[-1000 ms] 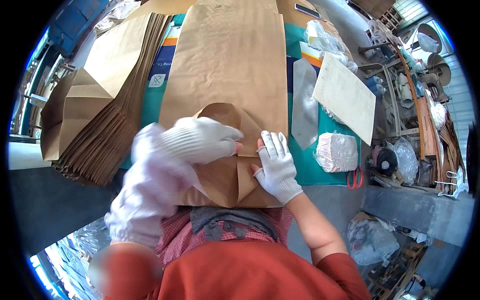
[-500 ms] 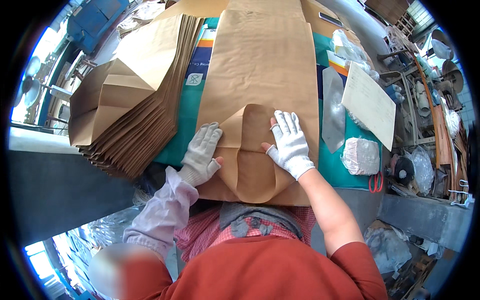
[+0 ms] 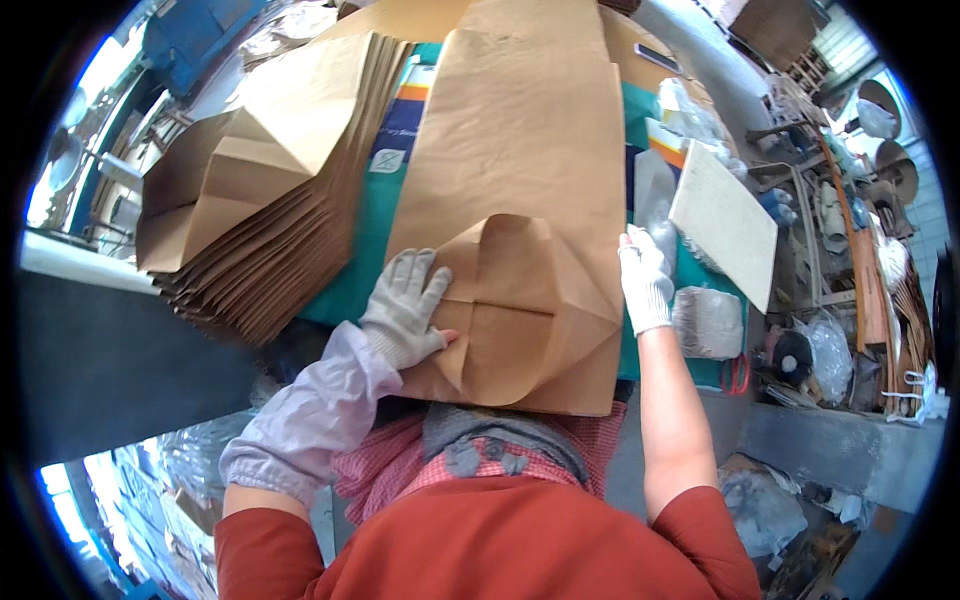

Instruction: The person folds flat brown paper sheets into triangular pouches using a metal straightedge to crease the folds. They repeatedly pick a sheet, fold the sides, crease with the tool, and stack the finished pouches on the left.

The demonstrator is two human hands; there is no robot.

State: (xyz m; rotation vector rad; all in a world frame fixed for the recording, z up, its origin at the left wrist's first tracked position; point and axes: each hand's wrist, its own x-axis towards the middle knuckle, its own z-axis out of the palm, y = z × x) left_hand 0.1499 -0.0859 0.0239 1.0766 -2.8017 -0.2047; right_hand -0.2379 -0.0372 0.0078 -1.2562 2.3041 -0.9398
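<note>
A brown paper bag (image 3: 520,130) lies lengthwise before me on a stack. Its near end is opened out into a folded, diamond-shaped bottom (image 3: 510,345) with a raised rounded flap. My left hand (image 3: 405,305), in a white glove with bare thumb tip, lies spread flat on the left corner of that fold. At the right of the bag, my gloved right hand (image 3: 648,282) has its fingers curled at the near part of a thin grey flat sheet (image 3: 654,185). The hand covers that end of the sheet, so the grip is partly hidden.
Fanned brown paper bags (image 3: 270,210) with folded bottoms stand at the left. Right of my right hand are a pale board (image 3: 725,225), a white wrapped block (image 3: 708,322) and red-handled scissors (image 3: 735,375). A phone (image 3: 657,57) and clear plastic (image 3: 690,115) lie farther back.
My right hand has left the bag's fold and moved right to the grey sheet. The fold's right side now lies flatter, spread into a point. My left hand stays on the left corner.
</note>
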